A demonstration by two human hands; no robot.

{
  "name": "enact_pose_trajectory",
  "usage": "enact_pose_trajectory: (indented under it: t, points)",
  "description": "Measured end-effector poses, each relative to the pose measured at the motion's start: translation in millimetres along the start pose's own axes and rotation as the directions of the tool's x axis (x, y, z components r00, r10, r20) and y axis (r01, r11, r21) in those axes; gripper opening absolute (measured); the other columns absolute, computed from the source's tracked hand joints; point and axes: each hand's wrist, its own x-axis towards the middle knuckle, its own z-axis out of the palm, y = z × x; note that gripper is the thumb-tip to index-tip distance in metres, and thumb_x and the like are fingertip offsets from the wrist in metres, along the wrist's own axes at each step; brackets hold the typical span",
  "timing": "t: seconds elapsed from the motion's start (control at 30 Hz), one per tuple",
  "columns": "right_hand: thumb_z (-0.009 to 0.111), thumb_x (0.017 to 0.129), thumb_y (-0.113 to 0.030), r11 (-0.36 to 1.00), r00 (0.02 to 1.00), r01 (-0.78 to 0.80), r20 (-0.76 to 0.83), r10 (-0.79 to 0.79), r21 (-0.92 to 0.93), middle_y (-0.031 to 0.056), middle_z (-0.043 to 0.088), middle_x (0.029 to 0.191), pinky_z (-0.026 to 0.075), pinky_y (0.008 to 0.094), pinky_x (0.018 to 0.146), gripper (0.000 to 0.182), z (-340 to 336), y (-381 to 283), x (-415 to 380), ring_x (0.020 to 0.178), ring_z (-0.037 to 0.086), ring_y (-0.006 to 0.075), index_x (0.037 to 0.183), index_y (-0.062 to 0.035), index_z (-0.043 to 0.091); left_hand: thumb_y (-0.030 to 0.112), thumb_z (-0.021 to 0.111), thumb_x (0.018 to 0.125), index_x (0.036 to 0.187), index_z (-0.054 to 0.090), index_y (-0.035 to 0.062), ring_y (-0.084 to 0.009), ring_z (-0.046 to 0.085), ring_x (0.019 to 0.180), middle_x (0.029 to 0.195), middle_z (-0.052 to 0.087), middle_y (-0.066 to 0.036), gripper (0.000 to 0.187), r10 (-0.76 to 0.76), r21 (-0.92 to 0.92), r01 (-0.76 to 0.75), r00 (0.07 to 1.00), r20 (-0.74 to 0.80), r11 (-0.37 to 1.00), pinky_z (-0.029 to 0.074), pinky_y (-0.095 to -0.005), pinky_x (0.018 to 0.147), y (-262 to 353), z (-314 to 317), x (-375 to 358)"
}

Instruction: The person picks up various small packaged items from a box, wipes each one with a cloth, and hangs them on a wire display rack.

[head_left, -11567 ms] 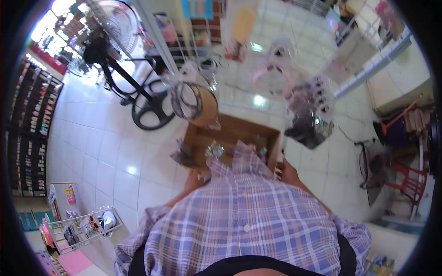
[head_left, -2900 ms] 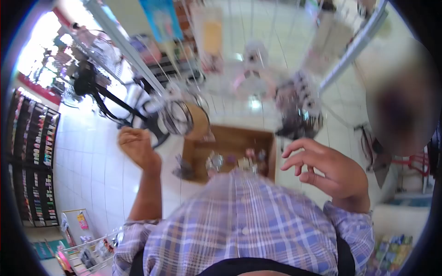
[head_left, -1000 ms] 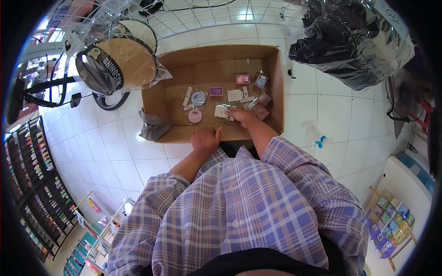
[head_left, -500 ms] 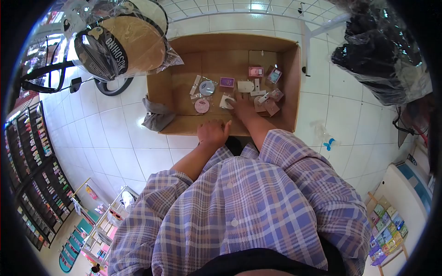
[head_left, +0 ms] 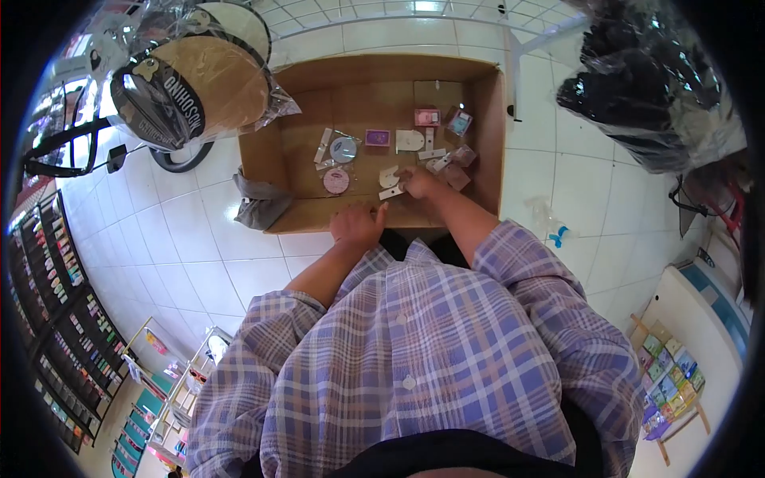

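My right hand (head_left: 415, 182) is low inside a cardboard box (head_left: 319, 217), fingers closed on the edge of a small white card (head_left: 391, 193). Just above that lies another white card (head_left: 388, 176), close to the fingertips. My left hand (head_left: 358, 225) lies over the box's near edge, its thumb apart from the fingers and nothing in it. Left of the cards are a pink round item (head_left: 336, 181) and a blue-grey round item (head_left: 343, 150) in clear wrapping. A purple packet (head_left: 378, 138) and a larger white card (head_left: 410, 140) sit farther up.
At the box's right are a pink box (head_left: 427, 117), a clear pack (head_left: 460, 121) and brownish packets (head_left: 455, 177). Grey cloth (head_left: 261, 203) hangs over the left corner. Wrapped caps (head_left: 191, 92) and a black bundle in plastic (head_left: 637, 95) flank the box. Clear plastic (head_left: 544, 215) lies on the floor.
My right hand has drawn back slightly toward me and to the right of the white cards; two small cards now show there. My left hand stays on the box edge. The view has shifted slightly.
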Motion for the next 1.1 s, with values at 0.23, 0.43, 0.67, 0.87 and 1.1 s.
enact_pose_trajectory:
  t: [0.23,0.43,0.67,0.87,1.1]
  points:
    - [0.057,0.086,-0.001,0.448,0.875,-0.482,0.431,0.219,0.753,0.0045,0.062,0.095,0.049,0.0309,0.08,0.033,-54.4,-26.3,-70.0,0.084,0.06,0.0156,0.119,-0.0018,0.058,0.035,0.072,0.075,0.12,0.059,0.0093,-0.0329,0.051,0.118,0.123,0.058,-0.014,0.053,0.086,-0.611,-0.191,0.977,-0.196,0.768,0.037,-0.0462,0.102,4.7,24.2,24.6]
    - [0.063,0.085,-0.007,0.377,0.945,-0.319,0.324,0.052,0.869,0.0016,0.061,0.089,0.049,0.0262,0.077,0.033,-85.1,-54.8,-123.7,0.078,0.058,0.0126,0.117,-0.0018,0.06,0.016,0.071,0.079,0.112,0.061,0.0025,-0.0268,0.064,0.092,0.092,0.066,-0.013,0.037,0.275,-0.692,-0.414,0.91,-0.309,0.591,0.048,-0.0361,0.086,32.8,8.9,42.6]
    - [0.064,0.09,-0.021,0.882,0.992,0.114,-0.104,-0.074,0.457,-0.0044,0.054,0.078,0.038,0.0188,0.057,0.022,-123.7,-83.6,-176.5,0.067,0.048,0.0039,0.107,-0.0063,0.063,0.018,0.063,0.089,0.1,0.065,-0.0001,-0.0085,0.06,0.079,0.087,0.068,-0.006,0.021,0.245,-0.899,-0.2,0.964,-0.108,0.39,0.049,-0.0253,0.072,89.8,-66.8,-10.9]
    - [0.062,0.091,-0.026,0.836,0.969,0.23,-0.036,-0.245,0.499,-0.003,0.055,0.071,0.038,0.0196,0.052,0.023,-133.3,-146.1,-221.3,0.059,0.047,0.0029,0.093,-0.0036,0.061,0.018,0.059,0.092,0.104,0.064,-0.0023,-0.0057,0.057,0.075,0.085,0.065,-0.003,0.024,0.136,-0.94,-0.137,0.986,-0.098,0.314,0.046,-0.0217,0.067,101.5,-132.7,-69.1]
    - [0.06,0.093,-0.025,0.81,0.935,0.298,0.018,-0.355,0.506,-0.0015,0.055,0.072,0.039,0.0208,0.052,0.021,-132.1,-182.5,-231.6,0.058,0.047,0.0034,0.097,-0.0041,0.059,0.019,0.052,0.096,0.109,0.063,-0.0029,-0.004,0.048,0.07,0.083,0.061,0.001,0.027,0.213,-0.952,-0.217,0.962,-0.171,0.215,0.038,-0.0194,0.062,74.0,-161.9,-86.3]
